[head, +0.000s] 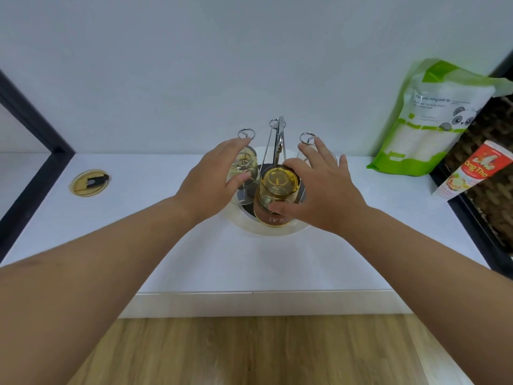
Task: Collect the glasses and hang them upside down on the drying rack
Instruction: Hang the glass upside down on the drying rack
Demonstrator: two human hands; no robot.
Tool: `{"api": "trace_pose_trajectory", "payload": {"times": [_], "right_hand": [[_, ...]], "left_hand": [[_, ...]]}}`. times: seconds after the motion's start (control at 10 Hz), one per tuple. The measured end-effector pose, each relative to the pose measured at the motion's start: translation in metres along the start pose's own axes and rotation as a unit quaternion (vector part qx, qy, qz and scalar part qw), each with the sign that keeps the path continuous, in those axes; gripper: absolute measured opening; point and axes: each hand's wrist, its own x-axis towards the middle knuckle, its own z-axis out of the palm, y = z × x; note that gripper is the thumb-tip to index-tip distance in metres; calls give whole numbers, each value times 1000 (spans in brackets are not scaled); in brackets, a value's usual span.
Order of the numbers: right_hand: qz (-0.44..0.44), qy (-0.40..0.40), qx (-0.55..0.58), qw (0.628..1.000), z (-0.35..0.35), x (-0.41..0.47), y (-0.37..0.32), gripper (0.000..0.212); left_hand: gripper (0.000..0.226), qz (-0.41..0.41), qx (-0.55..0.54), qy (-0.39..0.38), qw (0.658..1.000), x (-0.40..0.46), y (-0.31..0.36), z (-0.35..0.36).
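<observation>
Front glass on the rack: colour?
Amber, base up, with a brown printed band; head view.
</observation>
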Motion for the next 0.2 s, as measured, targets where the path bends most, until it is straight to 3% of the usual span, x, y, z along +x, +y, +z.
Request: {"api": "trace_pose_trajectory", "payload": {"times": [0.2], "right_hand": [[10,-6,10,1000,-3,-1,-4,98]], "left_hand": [[58,-2,5,-15,1000,-1,2,-3]]}}
